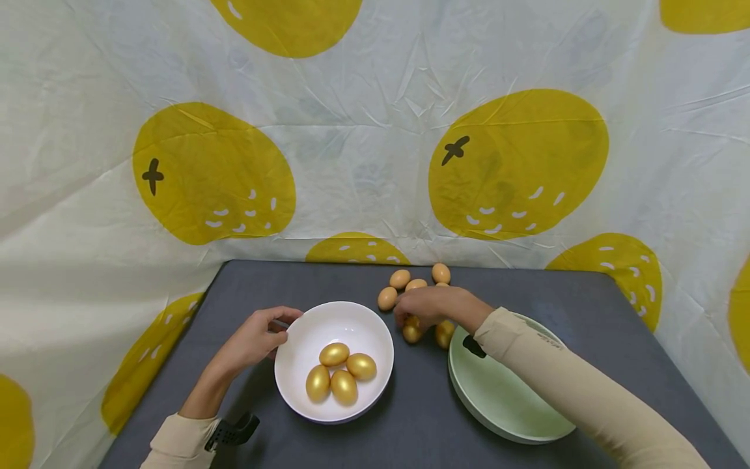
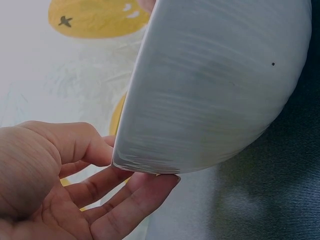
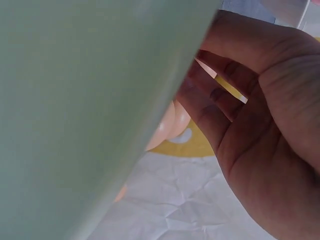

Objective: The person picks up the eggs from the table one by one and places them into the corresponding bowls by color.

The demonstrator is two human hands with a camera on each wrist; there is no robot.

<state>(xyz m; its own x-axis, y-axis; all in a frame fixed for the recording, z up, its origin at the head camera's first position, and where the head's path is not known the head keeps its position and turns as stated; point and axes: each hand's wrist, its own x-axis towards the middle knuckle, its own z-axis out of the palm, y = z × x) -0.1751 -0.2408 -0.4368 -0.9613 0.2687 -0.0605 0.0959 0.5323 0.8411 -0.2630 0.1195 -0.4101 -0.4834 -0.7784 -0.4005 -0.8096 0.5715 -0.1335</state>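
My left hand (image 1: 258, 335) holds the white bowl (image 1: 287, 384) by its left rim. In the left wrist view, the thumb meets the rim and other fingers touch the bowl's outer wall. Several golden eggs (image 1: 334, 354) lie together inside. Beyond the bowl's right side, my right hand (image 1: 426, 305) reaches down with fingers bent around a golden egg (image 1: 413, 332) on the table. Another golden egg (image 1: 444, 334) lies just right of it. The green bowl (image 3: 90, 110) hides the right fingertips in the right wrist view.
Several brown eggs (image 1: 387, 298) lie behind the right hand, near the back edge of the dark table (image 1: 293, 280). The green bowl (image 1: 510, 397) stands at right under the right forearm. A white curtain with yellow fruit print (image 1: 363, 163) hangs behind.
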